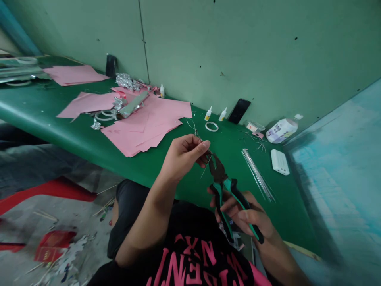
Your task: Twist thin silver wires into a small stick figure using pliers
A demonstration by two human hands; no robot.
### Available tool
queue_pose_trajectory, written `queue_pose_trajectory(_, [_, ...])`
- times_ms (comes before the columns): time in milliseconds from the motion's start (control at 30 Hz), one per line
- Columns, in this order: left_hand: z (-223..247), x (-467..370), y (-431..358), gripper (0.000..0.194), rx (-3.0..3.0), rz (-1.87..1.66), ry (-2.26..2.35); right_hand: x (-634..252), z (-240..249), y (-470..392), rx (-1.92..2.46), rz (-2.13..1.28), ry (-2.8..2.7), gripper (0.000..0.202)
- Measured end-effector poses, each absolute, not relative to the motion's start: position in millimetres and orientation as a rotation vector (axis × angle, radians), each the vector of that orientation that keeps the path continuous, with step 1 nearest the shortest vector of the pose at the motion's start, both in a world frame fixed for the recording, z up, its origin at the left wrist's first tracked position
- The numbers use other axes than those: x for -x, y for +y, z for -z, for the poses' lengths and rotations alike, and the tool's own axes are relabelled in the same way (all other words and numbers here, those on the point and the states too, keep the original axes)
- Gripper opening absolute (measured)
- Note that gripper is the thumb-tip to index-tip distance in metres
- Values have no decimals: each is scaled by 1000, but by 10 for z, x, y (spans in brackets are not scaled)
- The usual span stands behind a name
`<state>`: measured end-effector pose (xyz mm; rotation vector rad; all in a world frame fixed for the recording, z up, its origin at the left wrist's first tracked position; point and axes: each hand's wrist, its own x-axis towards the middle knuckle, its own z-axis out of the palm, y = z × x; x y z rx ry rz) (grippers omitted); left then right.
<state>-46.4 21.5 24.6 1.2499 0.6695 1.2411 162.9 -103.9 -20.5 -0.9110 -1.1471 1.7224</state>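
Thumb and fingers of my left hand [189, 155] pinch a thin twisted wire [195, 131], whose looped end points up and away. My right hand [248, 214] is wrapped round the green and black handles of the pliers [218, 169]. The jaws of the pliers are parted, right beside my left fingertips, and a wire end sticks out near them. Whether the jaws touch the wire, I cannot tell. To the right, a bundle of straight wires [258, 175] lies on the green table [190, 190].
Pink sheets [133, 135] and crumpled foil [126, 81] cover the table's left part. Small glue bottles [222, 114], a white ring [211, 126], a phone [239, 111], a larger bottle [281, 130] and a white box [279, 162] stand or lie towards the wall. Another person's leg [38, 165] is at far left.
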Motion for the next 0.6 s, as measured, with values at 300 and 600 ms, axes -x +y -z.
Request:
queue_pose_trajectory(300, [-315,511,199,26,-1297,-1228,709,-1538,171,-1046,713,-1857,-976,21])
queue_pose_trajectory(600, [-356,575,188,25,-1366,-1165,698,-1537,191,-926,593,-2025,-919,22])
